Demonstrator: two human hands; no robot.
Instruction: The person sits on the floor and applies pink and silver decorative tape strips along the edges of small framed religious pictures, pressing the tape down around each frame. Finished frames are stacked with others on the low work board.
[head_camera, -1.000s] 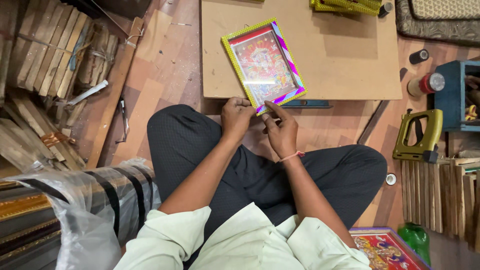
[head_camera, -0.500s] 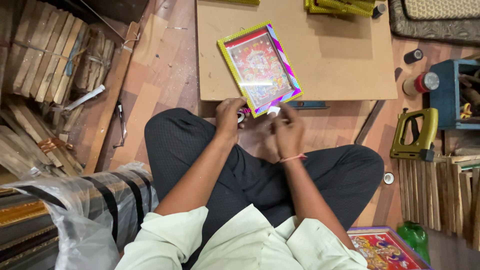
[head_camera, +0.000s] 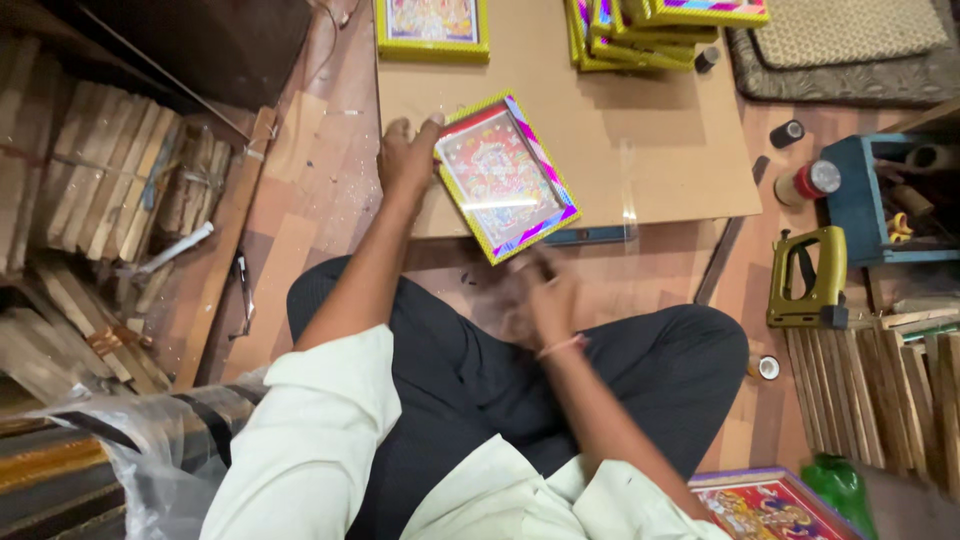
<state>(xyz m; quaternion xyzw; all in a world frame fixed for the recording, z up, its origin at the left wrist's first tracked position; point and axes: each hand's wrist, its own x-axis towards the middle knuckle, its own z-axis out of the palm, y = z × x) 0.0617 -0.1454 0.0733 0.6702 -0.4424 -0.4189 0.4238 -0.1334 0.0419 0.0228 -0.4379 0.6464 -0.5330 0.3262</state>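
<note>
A framed picture (head_camera: 505, 175) with a yellow and multicoloured frame lies tilted on a brown board (head_camera: 650, 150) in front of me. My left hand (head_camera: 408, 153) reaches out and grips its left edge. Below the frame's near corner is my right hand (head_camera: 540, 295), blurred, with its fingers curled over my crossed legs. I cannot tell whether it holds anything. A thin red band sits on my right wrist.
More yellow frames (head_camera: 640, 30) are stacked at the far end of the board, and another framed picture (head_camera: 432, 28) lies beside them. At the right are a yellow-green staple gun (head_camera: 808, 280), tape rolls (head_camera: 810, 180) and a blue box (head_camera: 880, 200). Wooden strips (head_camera: 90, 190) lie to the left.
My left hand has moved from my lap out to the frame's left edge. My right hand dropped below the frame. The view shifted and now shows the stacked frames.
</note>
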